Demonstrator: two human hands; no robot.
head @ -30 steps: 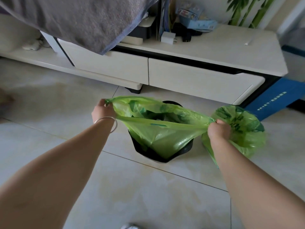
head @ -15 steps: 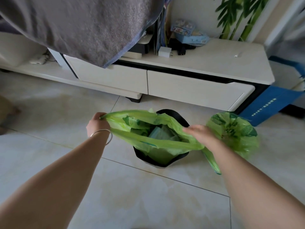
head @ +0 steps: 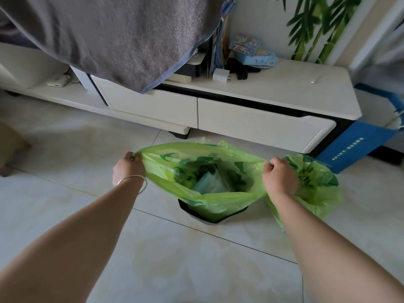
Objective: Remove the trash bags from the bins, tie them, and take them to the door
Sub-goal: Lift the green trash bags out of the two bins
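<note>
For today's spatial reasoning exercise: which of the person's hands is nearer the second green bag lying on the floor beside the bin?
Right. The right hand sits directly against the second green bag, overlapping its near edge, while the left hand is across the bin, on its far side.

Both bare arms reach forward and down, left hand (head: 128, 169) and right hand (head: 279, 176) fisted, held well apart.

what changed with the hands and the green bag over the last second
The right hand let go of the bag's rim half a second ago and has now gripped it again. The green bag, pulled flat and nearly closed a second ago, is now stretched wide open over the black bin. The left hand kept its grip throughout. The second green bag stayed on the floor beside the bin.
</note>
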